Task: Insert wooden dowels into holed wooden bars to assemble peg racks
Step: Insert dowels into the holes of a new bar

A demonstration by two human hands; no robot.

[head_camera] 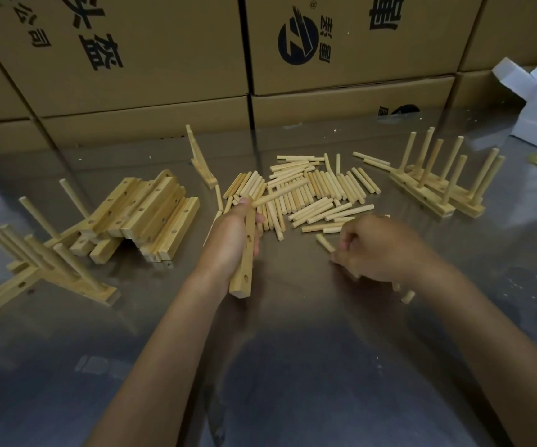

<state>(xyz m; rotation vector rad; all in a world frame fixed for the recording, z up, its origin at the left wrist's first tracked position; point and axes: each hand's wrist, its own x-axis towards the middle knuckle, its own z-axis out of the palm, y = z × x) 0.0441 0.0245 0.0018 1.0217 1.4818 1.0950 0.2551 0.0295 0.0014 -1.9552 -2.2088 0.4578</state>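
Left hand [231,243] at frame centre grips a holed bar [246,253] with one dowel [280,194] sticking out its top end; right hand [373,250], centre-right, is curled around loose dowels [325,242] just above the counter [293,366]; suggest keeping the bar steady and seating each dowel square to its hole.

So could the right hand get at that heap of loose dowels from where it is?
Probably yes. The right hand sits at the near edge of the dowel heap with nothing between them. Its fingers already curl round a few dowels, though, so it has little room for more.
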